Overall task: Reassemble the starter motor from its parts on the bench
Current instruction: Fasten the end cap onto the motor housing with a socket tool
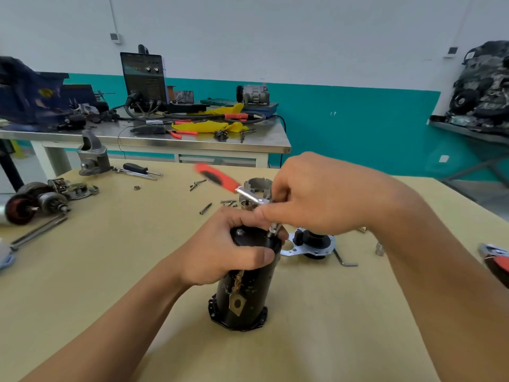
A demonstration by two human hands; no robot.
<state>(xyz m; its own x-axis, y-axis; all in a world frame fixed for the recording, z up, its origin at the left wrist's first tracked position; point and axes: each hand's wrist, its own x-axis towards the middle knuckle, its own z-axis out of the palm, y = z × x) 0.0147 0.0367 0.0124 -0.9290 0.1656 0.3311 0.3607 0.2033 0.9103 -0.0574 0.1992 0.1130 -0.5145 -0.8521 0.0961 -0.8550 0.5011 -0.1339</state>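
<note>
Head view, contents of the tan wooden desk (110,271):

1. Black cylindrical starter motor housing (245,293), upright on its flanged base near the desk's middle, with a brass braided lead and tag hanging down its front
2. Left hand (220,249), fingers curled round the housing's top end and clamped on it
3. Right hand (316,194), above the housing, fingers closed on the head of a red-handled silver ratchet wrench (217,176); the socket end meets the housing's top rim, and the handle is blurred and points away to the left
4. Silver bracket plate with a black fitting (311,244), just right of the housing
5. L-shaped hex key (344,259), beside that plate
6. Grey cast-metal nose housing (92,155), at the far left edge
7. Copper-wound armature (35,202), at the left
8. Loose steel bolt (205,208), behind the housing
</note>
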